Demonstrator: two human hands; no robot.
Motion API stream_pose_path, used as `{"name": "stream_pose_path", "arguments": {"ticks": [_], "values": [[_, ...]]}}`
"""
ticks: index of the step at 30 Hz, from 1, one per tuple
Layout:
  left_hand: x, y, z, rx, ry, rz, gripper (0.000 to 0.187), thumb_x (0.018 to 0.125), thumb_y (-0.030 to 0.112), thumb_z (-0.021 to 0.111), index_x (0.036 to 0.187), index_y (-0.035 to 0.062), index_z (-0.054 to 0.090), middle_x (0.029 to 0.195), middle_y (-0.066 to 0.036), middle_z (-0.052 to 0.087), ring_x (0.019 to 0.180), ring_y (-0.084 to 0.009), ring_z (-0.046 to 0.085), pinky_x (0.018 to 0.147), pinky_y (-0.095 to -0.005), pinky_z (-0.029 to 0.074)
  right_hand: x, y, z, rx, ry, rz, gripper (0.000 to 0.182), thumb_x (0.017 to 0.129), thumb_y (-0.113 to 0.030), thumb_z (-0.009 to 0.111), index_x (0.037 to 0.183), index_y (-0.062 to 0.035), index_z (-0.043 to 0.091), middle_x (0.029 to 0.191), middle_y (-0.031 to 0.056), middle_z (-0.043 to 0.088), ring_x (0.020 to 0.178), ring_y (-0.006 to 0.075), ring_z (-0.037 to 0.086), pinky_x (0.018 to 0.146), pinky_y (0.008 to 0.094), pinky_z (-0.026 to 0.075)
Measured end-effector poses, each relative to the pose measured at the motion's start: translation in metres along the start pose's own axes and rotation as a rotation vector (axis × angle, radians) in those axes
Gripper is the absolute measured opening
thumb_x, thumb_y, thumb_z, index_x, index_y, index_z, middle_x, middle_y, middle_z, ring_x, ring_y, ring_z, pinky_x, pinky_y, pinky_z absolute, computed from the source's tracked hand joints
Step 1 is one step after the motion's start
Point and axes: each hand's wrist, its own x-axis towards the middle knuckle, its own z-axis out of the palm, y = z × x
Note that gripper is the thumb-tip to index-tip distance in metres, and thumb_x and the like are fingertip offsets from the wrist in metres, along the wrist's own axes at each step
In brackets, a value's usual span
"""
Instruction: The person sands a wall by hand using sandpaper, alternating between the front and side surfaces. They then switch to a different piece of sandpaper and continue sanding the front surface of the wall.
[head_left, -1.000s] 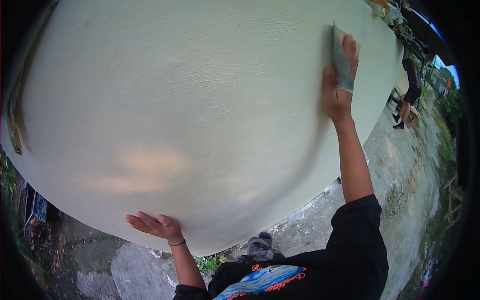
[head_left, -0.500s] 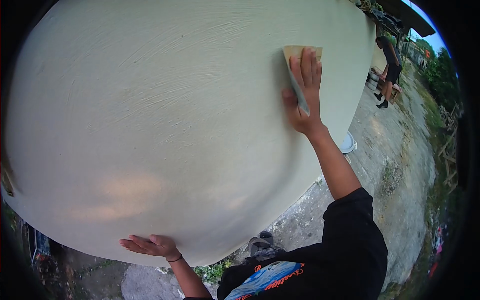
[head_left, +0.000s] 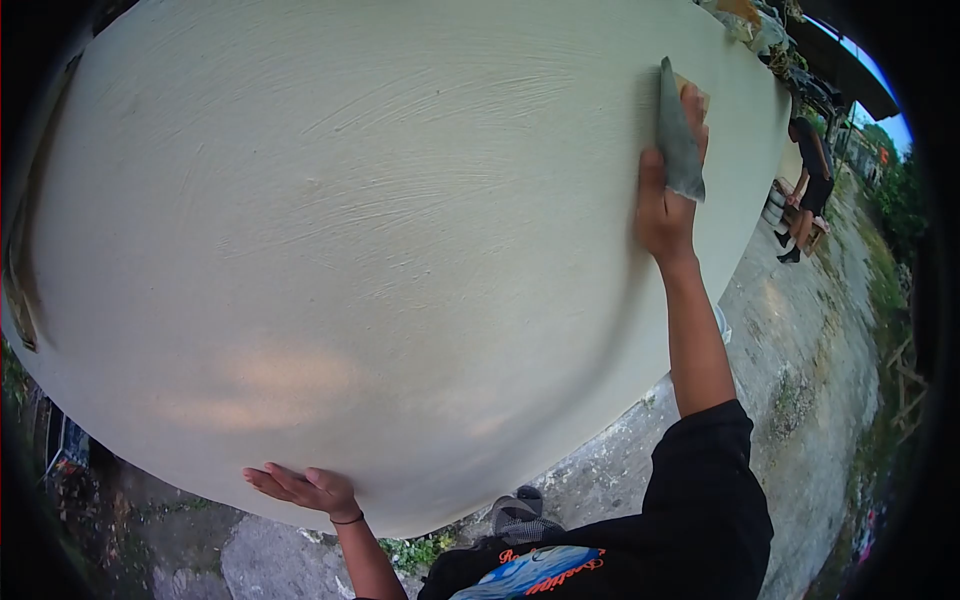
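Note:
A broad pale wall [head_left: 420, 250] fills most of the view, with wavy ridges and scratch marks over its upper middle. Near its right side, my right hand [head_left: 668, 222] grips a folded sheet of sandpaper [head_left: 679, 145], grey on the side turned to me and tan behind. The thumb lies on the left of the sheet and the other fingers are partly hidden behind it. Low on the left, my left hand [head_left: 308, 490] is open, fingers stretched out, beside the lower edge of the wall. A thin dark band circles that wrist.
At right, a person [head_left: 812, 185] in dark clothes is bent forward on the concrete ground [head_left: 790, 340]. A white bucket [head_left: 722, 322] shows partly behind the wall's edge. Below the wall are a shoe [head_left: 520, 515] and green weeds [head_left: 415, 552]. Wooden sticks [head_left: 905, 385] lie at far right.
My right hand has moved up and to the right with the sandpaper, which is now turned with its grey side showing. My left hand has hardly moved. The view has shifted slightly.

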Motion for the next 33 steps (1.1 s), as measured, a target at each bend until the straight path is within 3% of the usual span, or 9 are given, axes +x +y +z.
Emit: {"name": "stream_pose_path", "arguments": {"ticks": [3, 5, 9, 15, 20, 22, 24, 29, 33], "values": [[-0.005, -0.001, -0.003, 0.005, -0.012, -0.009, 0.049, 0.098, 0.029, 0.025, 0.141, 0.0047, 0.027, 0.148, -0.019, 0.018, 0.137, -0.0346, 0.017, 0.112, -0.0469, 0.013, -0.023, 0.018, -0.027, 0.082, -0.21, 0.002, 0.058, 0.097, -0.036, 0.033, 0.14, 0.0023, 0.022, 0.147, 0.0148, 0.023, 0.138, 0.0266, 0.017, 0.111, 0.037, 0.007], [-0.002, 0.001, -0.002, -0.022, 0.006, -0.015, 0.05, 0.098, 0.03, 0.025, 0.141, 0.0046, 0.026, 0.148, -0.02, 0.018, 0.137, -0.035, 0.018, 0.111, -0.0469, 0.013, -0.016, 0.092, -0.03, 0.344, -0.308, 0.829, 0.065, 0.096, -0.049, 0.032, 0.124, 0.0066, 0.048, 0.125, 0.0154, 0.053, 0.12, 0.0206, 0.046, 0.101, 0.0281, 0.031], [-0.005, -0.001, -0.003, -0.001, -0.025, -0.041, 0.053, 0.097, 0.033, 0.026, 0.142, 0.0049, 0.025, 0.148, -0.02, 0.019, 0.137, -0.0345, 0.017, 0.111, -0.0468, 0.014, 0.043, 0.109, -0.01, 0.272, -0.006, 0.852, 0.067, 0.095, -0.05, 0.034, 0.128, 0.0086, 0.041, 0.128, 0.0181, 0.049, 0.116, 0.0238, 0.048, 0.098, 0.0301, 0.034], [-0.004, 0.0, -0.001, -0.004, 0.009, -0.028, 0.05, 0.097, 0.029, 0.028, 0.14, 0.0023, 0.029, 0.147, -0.018, 0.022, 0.137, -0.0325, 0.019, 0.111, -0.0467, 0.015, -0.052, -0.036, -0.017, -0.163, -0.347, -0.334, 0.061, 0.096, -0.038, 0.034, 0.138, 0.0042, 0.025, 0.149, 0.0189, 0.018, 0.14, 0.0292, 0.011, 0.112, 0.0406, 0.006], [-0.003, 0.0, -0.002, -0.031, 0.001, -0.052, 0.051, 0.097, 0.029, 0.028, 0.139, 0.0015, 0.029, 0.147, -0.018, 0.022, 0.137, -0.0328, 0.018, 0.111, -0.0472, 0.016, -0.033, 0.082, -0.034, 0.401, -0.263, 0.839, 0.067, 0.095, -0.052, 0.032, 0.116, 0.0075, 0.055, 0.11, 0.0162, 0.06, 0.106, 0.0192, 0.054, 0.096, 0.0276, 0.036], [-0.004, 0.001, -0.004, -0.017, -0.002, -0.042, 0.05, 0.097, 0.028, 0.028, 0.139, 0.0014, 0.028, 0.147, -0.019, 0.022, 0.137, -0.033, 0.017, 0.111, -0.0472, 0.017, 0.008, 0.09, -0.026, 0.123, -0.147, 0.918, 0.067, 0.095, -0.051, 0.033, 0.114, 0.0092, 0.054, 0.112, 0.0184, 0.059, 0.109, 0.0236, 0.052, 0.099, 0.0321, 0.033], [-0.001, 0.002, -0.002, -0.009, 0.003, -0.023, 0.05, 0.097, 0.028, 0.028, 0.14, 0.0014, 0.028, 0.147, -0.019, 0.022, 0.137, -0.0332, 0.017, 0.111, -0.0471, 0.017, 0.021, 0.054, -0.004, 0.232, 0.016, 0.608, 0.064, 0.096, -0.045, 0.038, 0.131, 0.0079, 0.036, 0.141, 0.0202, 0.031, 0.126, 0.0294, 0.036, 0.105, 0.0337, 0.024], [-0.004, 0.002, 0.0, -0.044, 0.02, -0.036, 0.05, 0.097, 0.029, 0.028, 0.141, 0.0052, 0.027, 0.147, -0.019, 0.019, 0.137, -0.0345, 0.018, 0.111, -0.0472, 0.017, -0.097, -0.086, -0.006, -0.072, -0.328, -0.347, 0.045, 0.094, -0.027, 0.04, 0.137, -0.0113, 0.039, 0.146, 0.0224, 0.022, 0.137, 0.0384, 0.017, 0.11, 0.0501, 0.007], [-0.003, -0.001, -0.001, -0.042, 0.01, -0.006, 0.049, 0.098, 0.029, 0.027, 0.141, 0.0041, 0.027, 0.148, -0.018, 0.018, 0.137, -0.0344, 0.017, 0.111, -0.0474, 0.017, -0.13, -0.056, -0.018, -0.033, -0.27, -0.268, 0.044, 0.091, -0.025, 0.044, 0.135, -0.0183, 0.044, 0.147, 0.0176, 0.023, 0.139, 0.0335, 0.015, 0.11, 0.0488, 0.005]]}}
